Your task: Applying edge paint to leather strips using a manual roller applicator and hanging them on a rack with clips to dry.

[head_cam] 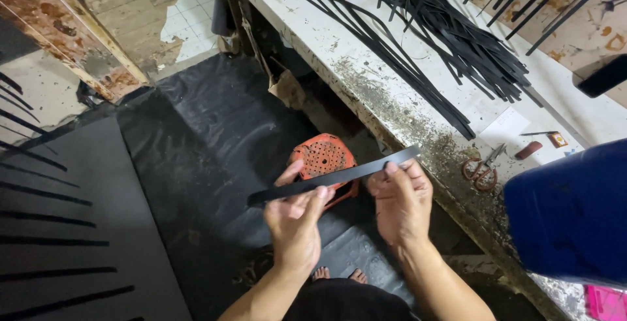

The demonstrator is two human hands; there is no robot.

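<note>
1. Both hands, left hand (295, 220) and right hand (400, 200), pinch a flat black strip (334, 176) level above an orange stool (324, 159); seemingly being checked, steady grip needed.
2. On the white surface (313, 27): scissors (482, 164), small red-and-yellow packet (557, 139), heaped black strips (450, 33).

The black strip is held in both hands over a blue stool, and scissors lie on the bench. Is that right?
Almost. The head view shows the stool is orange-red, not blue. The rest holds: the left hand and right hand both hold the black strip above it, and scissors lie on the bench.
</note>
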